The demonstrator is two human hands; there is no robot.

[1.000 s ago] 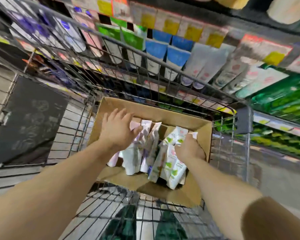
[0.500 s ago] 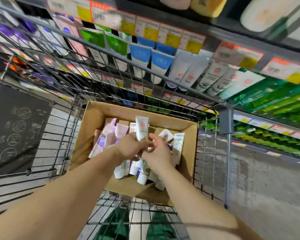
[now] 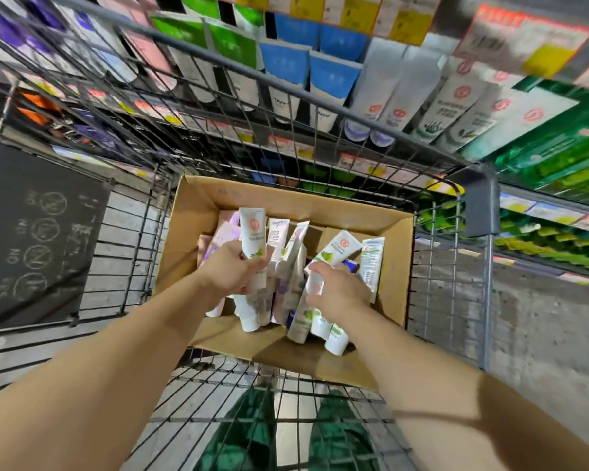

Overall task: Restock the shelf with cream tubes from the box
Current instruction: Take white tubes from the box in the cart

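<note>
The left hand (image 3: 233,271) grips one upright white cream tube with a red emblem (image 3: 252,232), as half a second ago. The right hand (image 3: 337,288) has moved right and now grasps another white tube (image 3: 334,253) in the brown cardboard box (image 3: 218,195), where roughly ten tubes stand, below the far shelf (image 3: 286,144).

1. One cardboard box (image 3: 323,209) sits in the far end of the cart.
2. One wire cart (image 3: 238,73) holds that box.
3. Two hands are over the box: the left hand (image 3: 233,271) grips one white tube (image 3: 252,232), and the right hand (image 3: 337,292) grips one more tube (image 3: 334,251).
4. Loose tubes in the box (image 3: 371,263): roughly a dozen show, overlapping, so an exact count cannot be made.
5. On the far shelf: four blue-topped tubes (image 3: 332,76), at least two green-topped tubes (image 3: 232,45), and about five white tubes with a red emblem (image 3: 456,93) to their right.
6. One dark sign panel (image 3: 38,232) hangs at the left.
</note>
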